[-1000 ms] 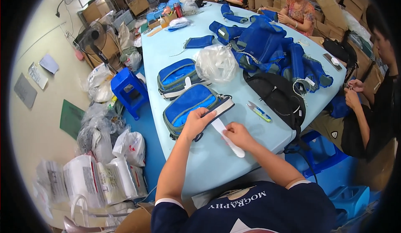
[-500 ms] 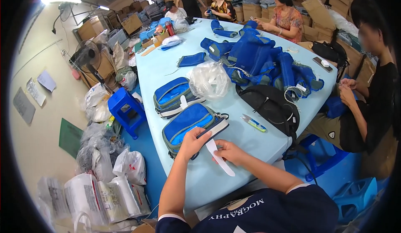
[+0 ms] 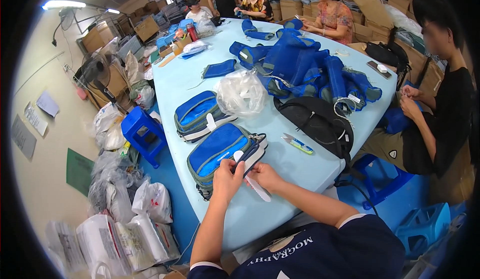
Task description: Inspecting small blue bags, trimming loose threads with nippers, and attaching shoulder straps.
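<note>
A blue pouch bag (image 3: 217, 154) with grey-green trim lies in front of me, its white-edged strap (image 3: 254, 155) along the near right side. A long white strip (image 3: 259, 189) with a toothed edge passes around this strap. Its rounded end stands up just above the thumb of my left hand (image 3: 228, 180), which is closed on the strip at the strap. My right hand (image 3: 266, 177) is closed beside it, fingers at the strip behind the strap; its fingertips are partly hidden. The strip's lower end hangs below both hands.
A second blue bag (image 3: 197, 113) with a white strip lies just beyond. Around them are a clear plastic bag (image 3: 241, 94), thread snips (image 3: 298, 143), a black bag (image 3: 317, 124) and a heap of blue bags (image 3: 295, 59). A co-worker (image 3: 440, 94) sits at the right.
The strip's rounded end now shows above the strap. My right hand has moved up and left, close to my left hand. The view has shifted slightly.
</note>
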A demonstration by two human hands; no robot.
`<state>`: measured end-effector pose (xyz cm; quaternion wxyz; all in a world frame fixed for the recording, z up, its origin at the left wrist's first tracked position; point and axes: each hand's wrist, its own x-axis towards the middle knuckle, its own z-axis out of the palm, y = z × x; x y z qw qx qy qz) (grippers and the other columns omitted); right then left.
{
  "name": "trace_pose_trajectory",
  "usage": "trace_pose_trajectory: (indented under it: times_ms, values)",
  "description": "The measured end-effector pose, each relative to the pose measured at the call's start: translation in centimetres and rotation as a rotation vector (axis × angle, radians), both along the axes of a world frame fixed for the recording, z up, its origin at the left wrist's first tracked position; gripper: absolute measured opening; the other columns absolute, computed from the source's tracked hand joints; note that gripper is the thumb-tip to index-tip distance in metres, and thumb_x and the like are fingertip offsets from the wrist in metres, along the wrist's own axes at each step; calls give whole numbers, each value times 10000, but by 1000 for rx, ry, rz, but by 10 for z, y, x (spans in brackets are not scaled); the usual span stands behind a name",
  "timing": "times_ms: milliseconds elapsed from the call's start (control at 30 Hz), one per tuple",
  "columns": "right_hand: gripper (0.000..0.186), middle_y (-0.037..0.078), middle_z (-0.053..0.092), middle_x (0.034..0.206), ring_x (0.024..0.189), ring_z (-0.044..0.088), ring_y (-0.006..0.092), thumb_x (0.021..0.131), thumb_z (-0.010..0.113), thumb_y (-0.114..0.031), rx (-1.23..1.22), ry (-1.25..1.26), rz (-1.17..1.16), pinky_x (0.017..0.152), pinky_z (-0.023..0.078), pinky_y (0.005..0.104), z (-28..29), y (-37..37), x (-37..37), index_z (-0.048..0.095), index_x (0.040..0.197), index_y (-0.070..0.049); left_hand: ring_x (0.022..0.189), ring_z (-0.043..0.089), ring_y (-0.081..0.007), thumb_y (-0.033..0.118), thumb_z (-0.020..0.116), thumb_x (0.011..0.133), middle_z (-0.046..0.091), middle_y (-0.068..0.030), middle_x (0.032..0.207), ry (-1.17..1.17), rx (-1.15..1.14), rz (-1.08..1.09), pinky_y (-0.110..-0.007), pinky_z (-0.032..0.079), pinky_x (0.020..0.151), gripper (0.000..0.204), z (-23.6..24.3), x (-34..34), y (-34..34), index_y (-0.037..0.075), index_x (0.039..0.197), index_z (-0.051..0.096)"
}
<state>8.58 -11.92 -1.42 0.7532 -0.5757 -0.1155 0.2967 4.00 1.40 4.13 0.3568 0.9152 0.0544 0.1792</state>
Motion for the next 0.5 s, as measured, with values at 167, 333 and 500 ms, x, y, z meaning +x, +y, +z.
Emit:
trace_pose_trajectory:
  times_ms: [167,333,500]
  values:
    - [147,80,632,782,614,588,147,883,515,-74,-135,-42,-8,561,486,289,5,-4,2,588,984,5,638,594,-115,221,654,827,659,-112,751,136,-532,18,-243,440,538,331,-4,-1,0,-48,1002,575]
    - [153,76,628,751,587,586,146,868,534,-112,-184,-122,36,524,483,299,5,-12,6,620,916,5,658,576,-85,170,663,822,646,-60,777,235,-649,-142,-212,436,563,242,-20,3,3,-38,932,606]
    - [166,86,634,727,591,606,174,829,570,-124,-273,-155,6,520,478,305,8,-16,6,620,916,8,657,563,-75,137,688,804,635,-43,776,322,-675,-120,-197,437,579,195,-19,8,-3,-16,894,609]
